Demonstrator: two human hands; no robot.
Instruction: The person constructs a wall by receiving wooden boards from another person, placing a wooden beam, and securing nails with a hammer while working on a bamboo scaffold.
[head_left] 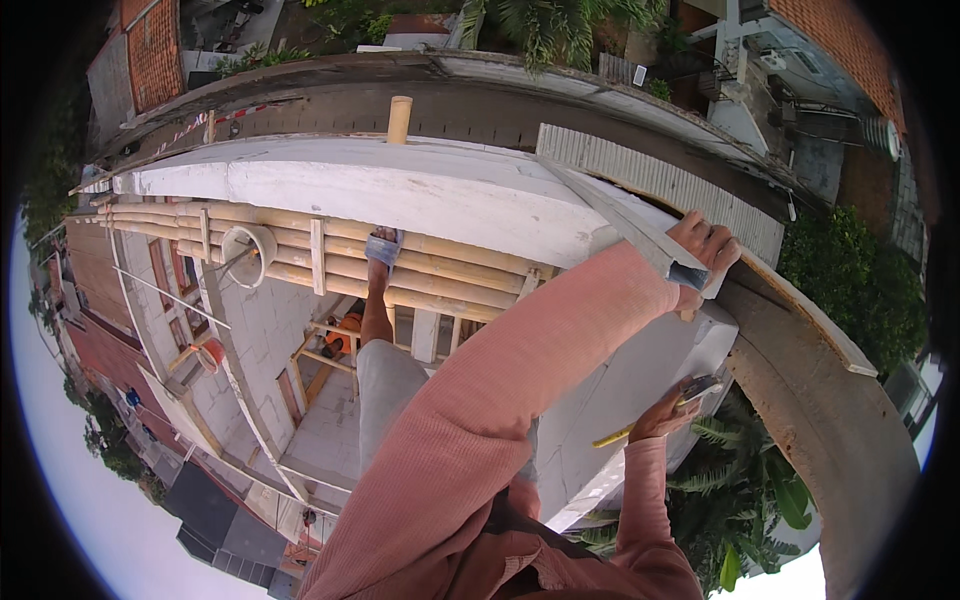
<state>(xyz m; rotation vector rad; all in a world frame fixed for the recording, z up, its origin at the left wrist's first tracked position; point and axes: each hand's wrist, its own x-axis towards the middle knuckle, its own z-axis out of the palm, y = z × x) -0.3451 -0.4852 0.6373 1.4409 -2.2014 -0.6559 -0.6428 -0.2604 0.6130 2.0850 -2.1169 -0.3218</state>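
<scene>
My left arm reaches across to the upper right. There my left hand (706, 248) is closed round the end of a hollow rectangular metal bar (612, 212), which lies along the top of the white block wall (400, 195) near its corner. Nearer to me, my right hand (662, 410) is closed on a tape measure (700, 388) beside the wall's grey side face (640, 370). A short yellow strip of its blade (612, 436) shows on the other side of the hand. My palms and some fingers are hidden.
Bamboo poles (440, 270) form a walkway along the wall, high above ground; my sandalled foot (383, 245) stands on them. A white bucket (248, 255) sits there too. A wooden board (800, 310) runs past the corner. Below, a person in orange (343, 335) is among timber frames.
</scene>
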